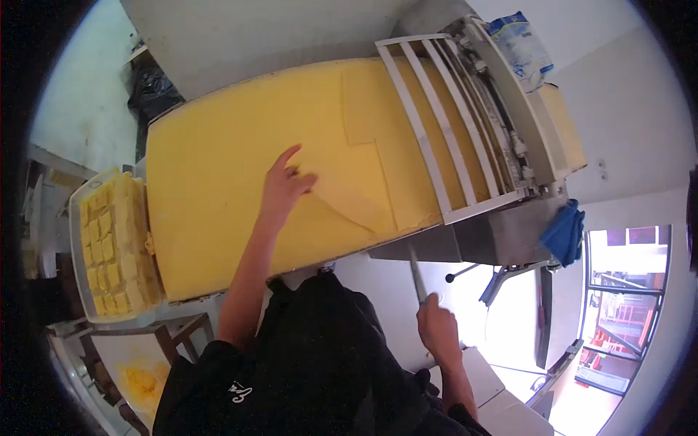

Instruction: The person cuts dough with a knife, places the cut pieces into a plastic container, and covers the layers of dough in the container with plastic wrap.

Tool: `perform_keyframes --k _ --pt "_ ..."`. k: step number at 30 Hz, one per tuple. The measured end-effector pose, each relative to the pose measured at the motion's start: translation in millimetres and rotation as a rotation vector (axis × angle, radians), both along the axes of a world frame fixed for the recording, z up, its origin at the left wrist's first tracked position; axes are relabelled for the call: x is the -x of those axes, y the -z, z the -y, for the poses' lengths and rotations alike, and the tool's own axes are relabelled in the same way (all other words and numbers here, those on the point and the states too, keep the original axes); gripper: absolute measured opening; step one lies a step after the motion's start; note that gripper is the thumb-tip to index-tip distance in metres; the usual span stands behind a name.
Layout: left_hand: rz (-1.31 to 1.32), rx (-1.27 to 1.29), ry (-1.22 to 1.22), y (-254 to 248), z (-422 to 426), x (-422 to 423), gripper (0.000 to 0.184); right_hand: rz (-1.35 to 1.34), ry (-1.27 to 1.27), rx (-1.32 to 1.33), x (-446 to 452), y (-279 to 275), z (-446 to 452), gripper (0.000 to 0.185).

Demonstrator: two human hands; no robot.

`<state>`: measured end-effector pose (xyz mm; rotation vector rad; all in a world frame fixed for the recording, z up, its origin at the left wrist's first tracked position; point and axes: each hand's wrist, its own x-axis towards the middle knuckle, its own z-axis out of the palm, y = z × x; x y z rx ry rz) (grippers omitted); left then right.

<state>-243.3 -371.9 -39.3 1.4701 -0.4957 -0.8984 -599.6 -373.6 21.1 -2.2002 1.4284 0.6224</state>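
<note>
A large sheet of yellow dough covers the belt of a dough sheeter. My left hand is over the middle of it, index finger and thumb stretched apart, the other fingers partly curled. Nothing shows in that hand, though I cannot tell whether it touches the dough. To its right, a thinner-looking flap of dough ends in a slanted edge, and a stepped cut edge runs farther back. My right hand is closed round the handle of a knife, held off the sheeter's near side with the blade pointing up toward the belt.
A metal guard crosses the belt at the right, with a plastic bag on the machine behind it. A blue cloth hangs at its corner. On the left stands a clear plastic bin of cut yellow pieces.
</note>
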Motion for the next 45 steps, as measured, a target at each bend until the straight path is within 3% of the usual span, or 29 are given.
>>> perform_keyframes --k 3,6,10,13,17,21,25,32,34,36,38,39,42,44,45 --pt "-0.047 -0.159 -0.082 5.2 -74.3 -6.5 0.065 0.222 0.066 0.052 -53.4 14.9 11.1 0.024" --pt "-0.104 -0.217 -0.099 35.3 -121.8 -4.9 0.058 0.24 -0.125 0.114 -113.9 43.3 10.8 0.02" --pt "-0.033 -0.324 -0.064 30.3 -130.5 3.3 0.046 0.344 -0.136 0.104 -147.2 27.6 14.7 0.019" --pt "0.022 -0.268 -0.085 44.4 -127.1 1.7 0.032 0.353 -0.239 0.21 -172.5 91.7 23.7 0.021" --pt "0.239 -0.464 0.011 17.9 -122.8 -0.7 0.033 0.442 -0.207 0.224 -196.7 48.0 32.9 0.018" --pt "0.301 -0.486 0.0 25.4 -121.2 -0.8 0.034 0.426 -0.311 0.25 -180.2 89.8 -18.9 0.017" --pt "0.497 -0.398 -0.08 38.8 -121.1 4.5 0.035 0.474 -0.276 0.214 -211.3 86.4 -11.3 0.017" --pt "0.399 -0.472 -0.019 24.5 -120.0 -3.1 0.03 0.317 -0.291 0.084 -220.6 84.4 -56.5 0.018" --pt "0.404 -0.53 -0.043 15.0 -155.4 -28.9 0.029 0.426 -0.64 0.15 -206.5 118.0 -33.6 0.021" --pt "0.289 -0.008 -0.489 2.8 -184.9 -70.5 0.026 0.603 -0.47 0.094 -211.8 102.9 -34.4 0.019" --pt "0.119 0.482 -0.618 -37.9 -241.3 -138.6 0.029 0.434 -0.229 0.014 -224.0 87.2 -41.3 0.019" --pt "0.338 0.049 -0.851 -77.7 -262.9 -152.5 0.031 0.435 -0.251 0.007 -224.7 84.9 -41.7 0.019" --pt "0.49 -0.167 -0.828 -49.3 -332.2 -245.0 0.033 0.433 -0.33 0.041 -230.9 80.4 -39.0 0.02" --pt "0.234 -0.366 -0.715 -32.7 -349.0 -271.6 0.035 0.466 -0.357 0.043 -228.4 83.0 -36.4 0.02" --pt "0.255 -0.357 -0.719 -35.1 -345.5 -284.3 0.035 0.495 -0.361 0.049 -226.6 87.0 -35.7 0.02"
